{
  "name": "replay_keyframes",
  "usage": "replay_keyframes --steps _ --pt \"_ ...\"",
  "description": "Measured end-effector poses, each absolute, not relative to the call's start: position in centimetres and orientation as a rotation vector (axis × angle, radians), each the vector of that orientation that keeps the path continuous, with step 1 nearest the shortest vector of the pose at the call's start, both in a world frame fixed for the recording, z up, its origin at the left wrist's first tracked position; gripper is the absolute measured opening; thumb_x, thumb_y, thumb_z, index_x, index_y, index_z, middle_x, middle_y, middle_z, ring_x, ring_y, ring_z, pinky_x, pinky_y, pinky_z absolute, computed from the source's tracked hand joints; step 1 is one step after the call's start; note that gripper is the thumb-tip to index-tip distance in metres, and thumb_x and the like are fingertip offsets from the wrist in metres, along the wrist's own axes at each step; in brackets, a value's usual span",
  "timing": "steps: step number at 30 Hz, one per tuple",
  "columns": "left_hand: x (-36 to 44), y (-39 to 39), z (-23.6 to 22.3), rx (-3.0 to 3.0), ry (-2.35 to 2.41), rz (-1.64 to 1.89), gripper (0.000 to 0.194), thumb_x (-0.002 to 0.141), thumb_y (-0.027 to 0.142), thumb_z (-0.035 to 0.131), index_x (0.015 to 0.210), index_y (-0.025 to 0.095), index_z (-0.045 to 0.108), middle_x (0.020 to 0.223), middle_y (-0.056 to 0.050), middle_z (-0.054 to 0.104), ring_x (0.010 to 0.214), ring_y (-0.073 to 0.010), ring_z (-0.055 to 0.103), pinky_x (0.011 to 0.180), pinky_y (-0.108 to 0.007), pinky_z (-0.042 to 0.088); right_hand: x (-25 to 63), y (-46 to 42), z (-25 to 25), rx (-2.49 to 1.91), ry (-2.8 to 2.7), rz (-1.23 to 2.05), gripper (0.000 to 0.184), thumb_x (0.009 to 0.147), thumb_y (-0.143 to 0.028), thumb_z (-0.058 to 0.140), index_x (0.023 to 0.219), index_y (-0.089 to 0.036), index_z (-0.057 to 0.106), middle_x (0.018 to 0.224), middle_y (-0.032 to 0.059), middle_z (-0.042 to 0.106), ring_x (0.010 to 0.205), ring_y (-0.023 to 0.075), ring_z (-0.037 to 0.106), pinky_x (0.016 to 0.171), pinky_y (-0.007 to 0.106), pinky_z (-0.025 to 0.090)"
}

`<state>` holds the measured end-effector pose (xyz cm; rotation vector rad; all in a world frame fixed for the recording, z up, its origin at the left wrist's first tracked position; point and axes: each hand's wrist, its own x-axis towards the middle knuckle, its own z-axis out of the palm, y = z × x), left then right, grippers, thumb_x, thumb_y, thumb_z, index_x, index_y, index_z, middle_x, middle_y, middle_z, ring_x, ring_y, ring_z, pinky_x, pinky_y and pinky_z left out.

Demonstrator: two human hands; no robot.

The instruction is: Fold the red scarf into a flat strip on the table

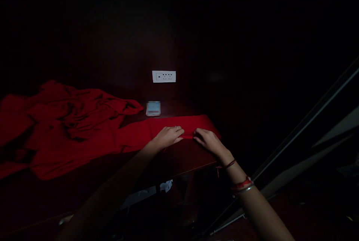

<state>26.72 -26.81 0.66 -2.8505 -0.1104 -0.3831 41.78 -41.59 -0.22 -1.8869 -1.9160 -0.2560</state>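
Note:
A long piece of red cloth (165,122) lies flat as a strip along the dark tabletop, and its left part runs into a crumpled heap (81,117). My left hand (169,136) is closed on the strip's near edge, thumb toward the right. A ring shows on one of its fingers. Just to the right, my right hand (208,140) pinches the same near edge with curled fingers. A small gap separates the two hands. Bracelets circle my right wrist.
Behind the strip lies a small pale rectangular item (153,109), its surface blurred. A white socket panel (164,76) is on the dark wall. The table's front edge (193,168) passes below my hands. A slanted metal-edged frame (305,117) stands at the right. Much is dark.

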Motion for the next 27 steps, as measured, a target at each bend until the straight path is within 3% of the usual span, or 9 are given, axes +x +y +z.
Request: replay_keyframes --steps 5,11,18,21,24,27 --pt "27.0 -26.7 0.4 -2.840 -0.114 -0.386 0.018 0.087 0.023 0.033 0.093 0.017 0.049 0.089 -0.005 0.057 0.078 -0.0157 0.056 0.066 -0.024 0.042 41.7 -41.8 -0.5 -1.950 -1.945 -0.403 0.012 0.084 -0.021 0.040 0.089 -0.017 0.050 0.082 0.0043 0.056 0.070 0.0123 0.050 0.062 0.021 0.036" --pt "26.4 -26.7 0.8 -2.873 -0.072 -0.364 0.023 0.087 0.022 0.032 0.105 0.017 0.046 0.093 -0.007 0.059 0.083 -0.0169 0.056 0.068 -0.026 0.042 41.9 -41.6 -0.7 -2.006 -1.909 -0.484 0.016 0.084 -0.020 0.038 0.096 -0.015 0.048 0.077 0.0057 0.058 0.066 0.0131 0.052 0.058 0.021 0.035" --pt "25.9 -26.7 1.0 -2.858 -0.074 -0.346 0.026 0.083 0.012 0.036 0.106 0.017 0.046 0.098 -0.007 0.059 0.088 -0.0172 0.055 0.072 -0.026 0.042 41.5 -42.0 -0.3 -2.009 -1.920 -0.503 0.027 0.084 -0.020 0.038 0.110 -0.015 0.044 0.091 0.0092 0.060 0.081 0.0156 0.054 0.070 0.025 0.039" --pt "25.8 -26.7 0.9 -2.852 -0.095 -0.348 0.026 0.084 0.013 0.035 0.107 0.018 0.046 0.100 -0.007 0.057 0.088 -0.0168 0.055 0.072 -0.026 0.042 41.3 -42.2 -0.3 -2.051 -1.917 -0.520 0.025 0.082 -0.024 0.043 0.105 -0.016 0.048 0.091 0.0085 0.058 0.084 0.0171 0.052 0.074 0.028 0.039" --pt "25.6 -27.0 0.8 -2.841 -0.076 -0.353 0.025 0.085 0.015 0.033 0.106 0.018 0.046 0.099 -0.006 0.057 0.087 -0.0169 0.055 0.071 -0.027 0.043 41.4 -42.4 -0.3 -2.139 -1.891 -0.548 0.016 0.083 -0.018 0.041 0.093 -0.015 0.053 0.080 0.0068 0.058 0.077 0.0162 0.051 0.070 0.026 0.038" --pt "25.5 -27.6 0.9 -2.845 -0.086 -0.354 0.024 0.085 0.017 0.033 0.106 0.018 0.046 0.099 -0.006 0.056 0.088 -0.0175 0.054 0.070 -0.027 0.043 41.5 -42.5 -0.1 -2.148 -1.911 -0.546 0.019 0.083 -0.013 0.037 0.092 -0.014 0.053 0.079 0.0067 0.058 0.075 0.0152 0.051 0.069 0.024 0.037"
